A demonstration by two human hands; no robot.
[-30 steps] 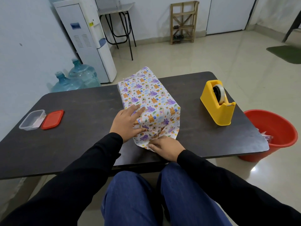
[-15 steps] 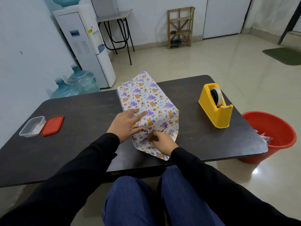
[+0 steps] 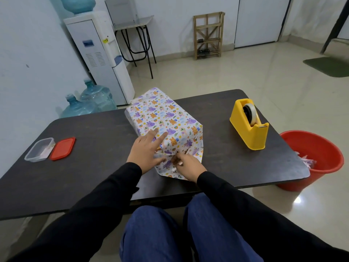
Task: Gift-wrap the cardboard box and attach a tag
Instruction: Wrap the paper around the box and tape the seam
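The cardboard box (image 3: 162, 118) lies in the middle of the dark table (image 3: 85, 167), covered in white wrapping paper printed with purple and orange animals. Its near end faces me, with loose paper flaps there. My left hand (image 3: 146, 151) rests flat on the near left corner of the box, fingers spread and pressing the paper down. My right hand (image 3: 186, 165) pinches the lower paper flap at the near end, folding it up against the box. A yellow tape dispenser (image 3: 249, 123) stands on the table to the right of the box. No tag is visible.
A clear plastic container (image 3: 39, 149) and its red lid (image 3: 63, 148) lie at the table's left. A red bucket (image 3: 313, 157) with scraps sits on the floor by the right edge. Behind the table are a water dispenser (image 3: 100, 57), water bottles (image 3: 88, 102) and a stool (image 3: 136, 35).
My right hand rose from the table edge onto the box's near end, lifting the lower flap. My left hand stayed pressed on the corner.
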